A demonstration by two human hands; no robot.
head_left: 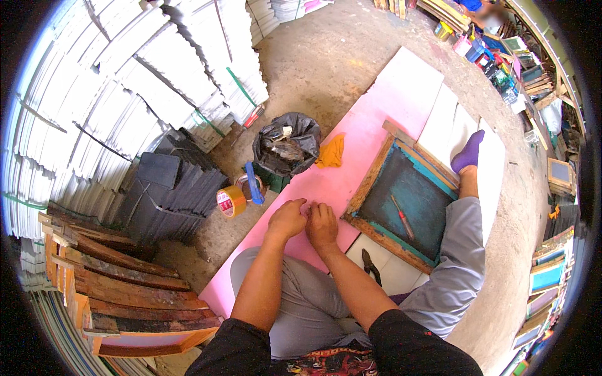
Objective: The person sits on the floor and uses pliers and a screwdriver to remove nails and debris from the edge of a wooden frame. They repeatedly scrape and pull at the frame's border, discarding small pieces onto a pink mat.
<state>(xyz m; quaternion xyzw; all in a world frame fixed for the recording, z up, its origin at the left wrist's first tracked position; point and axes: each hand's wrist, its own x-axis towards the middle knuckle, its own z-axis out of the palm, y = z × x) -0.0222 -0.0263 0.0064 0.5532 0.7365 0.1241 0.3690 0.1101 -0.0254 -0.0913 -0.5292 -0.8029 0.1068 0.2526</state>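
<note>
My left hand [288, 219] and my right hand [322, 224] are close together above the pink sheet [266, 250]. The fingers of both are bent inward and pinched. Whatever lies between them is too small to make out. Right of my hands lies a wooden frame [367, 188] with dark mesh and blue-green edges, tilted on the sheets. A screwdriver [404, 220] with a red handle rests on the mesh. Between the frame and my right forearm sit pliers [370, 266] with dark handles.
A bin lined with a black bag [285, 147] stands ahead, beside an orange cloth [330, 151]. Left of it are a yellow tape roll [231, 202] and a blue-handled tape dispenser [253, 183]. Stacked white sheets [125, 69] and wooden frames [135, 285] flank my left; my purple-socked foot [468, 151] is right.
</note>
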